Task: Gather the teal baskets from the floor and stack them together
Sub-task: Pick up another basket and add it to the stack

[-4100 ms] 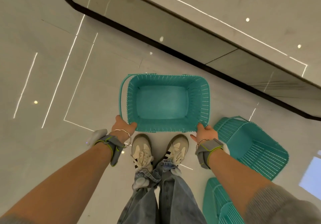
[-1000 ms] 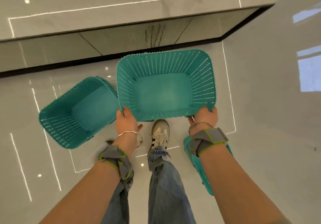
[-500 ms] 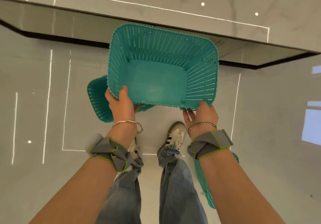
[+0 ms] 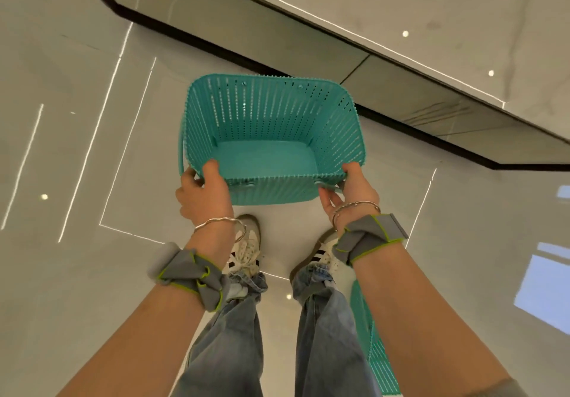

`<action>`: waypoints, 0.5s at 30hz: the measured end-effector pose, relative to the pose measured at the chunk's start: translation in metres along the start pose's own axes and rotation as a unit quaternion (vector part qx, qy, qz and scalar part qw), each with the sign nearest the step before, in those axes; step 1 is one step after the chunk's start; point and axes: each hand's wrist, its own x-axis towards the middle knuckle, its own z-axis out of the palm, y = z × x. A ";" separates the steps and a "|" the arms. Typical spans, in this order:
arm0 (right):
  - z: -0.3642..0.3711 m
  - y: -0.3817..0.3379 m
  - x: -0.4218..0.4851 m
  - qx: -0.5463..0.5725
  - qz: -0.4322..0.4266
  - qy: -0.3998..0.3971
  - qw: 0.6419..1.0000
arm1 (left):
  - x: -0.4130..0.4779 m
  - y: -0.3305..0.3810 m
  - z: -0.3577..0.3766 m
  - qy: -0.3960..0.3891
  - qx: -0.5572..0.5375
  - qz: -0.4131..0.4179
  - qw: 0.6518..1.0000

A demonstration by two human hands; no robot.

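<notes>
A teal slatted basket (image 4: 271, 125) hangs in front of me above the floor, its mouth tilted toward me so I see the inside. My left hand (image 4: 202, 191) grips the near left corner of its rim, thumb inside. My right hand (image 4: 351, 191) grips the near right corner the same way. A thin teal handle hangs down at the basket's left side. Part of a second teal basket (image 4: 374, 347) lies on the floor behind my right forearm, mostly hidden.
My two feet in white sneakers (image 4: 246, 248) stand on a glossy pale tile floor. A grey wall base with a black skirting strip (image 4: 216, 48) runs diagonally across the far side. A bright window reflection (image 4: 546, 292) lies at the right.
The view has swung; the basket stays in both hands and now tilts its mouth more toward me. The basket seen behind it at the left is out of sight.
</notes>
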 end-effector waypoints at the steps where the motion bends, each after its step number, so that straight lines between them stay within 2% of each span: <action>1: 0.003 -0.001 0.001 -0.005 -0.004 0.001 1.000 | 0.002 0.000 0.000 -0.010 0.003 -0.001 1.000; 8: 0.019 -0.016 0.027 -0.054 -0.030 0.002 0.998 | 0.017 0.008 0.010 -0.073 0.077 0.006 0.994; 15: 0.009 0.016 0.058 -0.101 -0.074 0.001 0.992 | 0.037 -0.028 0.008 -0.095 0.197 0.011 0.976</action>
